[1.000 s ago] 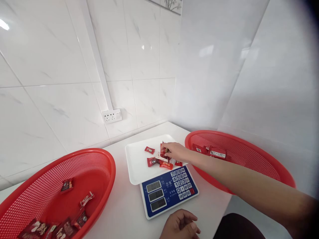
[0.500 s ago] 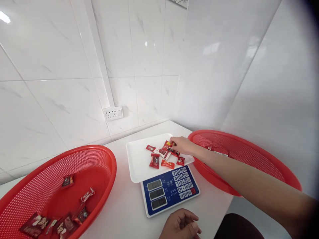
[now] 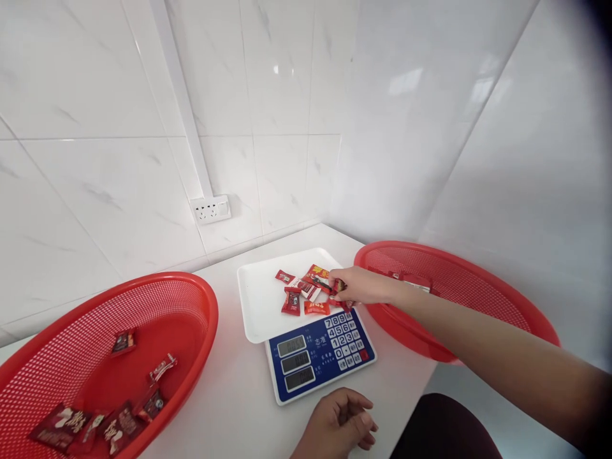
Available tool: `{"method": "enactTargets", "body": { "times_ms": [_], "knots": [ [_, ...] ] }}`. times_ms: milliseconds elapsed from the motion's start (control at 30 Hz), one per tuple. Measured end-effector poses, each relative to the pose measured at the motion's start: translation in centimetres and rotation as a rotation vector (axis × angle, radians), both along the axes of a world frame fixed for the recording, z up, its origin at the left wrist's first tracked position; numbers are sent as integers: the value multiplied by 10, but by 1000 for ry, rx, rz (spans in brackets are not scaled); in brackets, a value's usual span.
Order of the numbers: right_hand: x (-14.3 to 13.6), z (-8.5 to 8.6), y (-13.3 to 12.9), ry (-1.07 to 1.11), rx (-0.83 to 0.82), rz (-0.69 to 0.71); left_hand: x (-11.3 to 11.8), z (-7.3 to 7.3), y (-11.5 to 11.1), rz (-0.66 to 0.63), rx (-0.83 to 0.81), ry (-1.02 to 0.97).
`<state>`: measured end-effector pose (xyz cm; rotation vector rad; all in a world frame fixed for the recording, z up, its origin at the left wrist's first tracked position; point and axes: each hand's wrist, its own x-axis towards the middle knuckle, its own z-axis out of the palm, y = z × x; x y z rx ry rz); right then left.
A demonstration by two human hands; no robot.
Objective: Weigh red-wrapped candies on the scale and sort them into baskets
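Pinching small dark-red wrapped candy (image 3: 340,287) over white rectangular plastic tray (image 3: 261,313), right hand (image 3: 359,285) likely gripped lightly to suit size; left hand (image 3: 335,423) curled loosely, apparently empty.

Left basket (image 3: 211,312): cut off by left and bottom edges; right basket (image 3: 478,312): partly hidden behind right forearm (image 3: 459,325); wrapped sweet (image 3: 340,285): partly covered by right hand (image 3: 359,285); left hand (image 3: 337,421): cut off below; scale (image 3: 321,364): rear hidden under tray (image 3: 261,312); displays (image 3: 292,346): digits too faint to read fully; dark rounded shape (image 3: 447,430): cut off at bottom edge
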<state>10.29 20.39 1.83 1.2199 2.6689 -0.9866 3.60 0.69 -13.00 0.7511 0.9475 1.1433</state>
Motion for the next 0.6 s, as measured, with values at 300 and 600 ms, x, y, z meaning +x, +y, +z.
{"method": "enactTargets", "body": {
  "times_ms": [300,600],
  "knots": [
    [10,3,-44,431,-36,-63,-3,8,-5,6,42,-8],
    [78,-63,-144,431,-809,-29,-5,23,-16,-114,79,-146]
  ]
}}
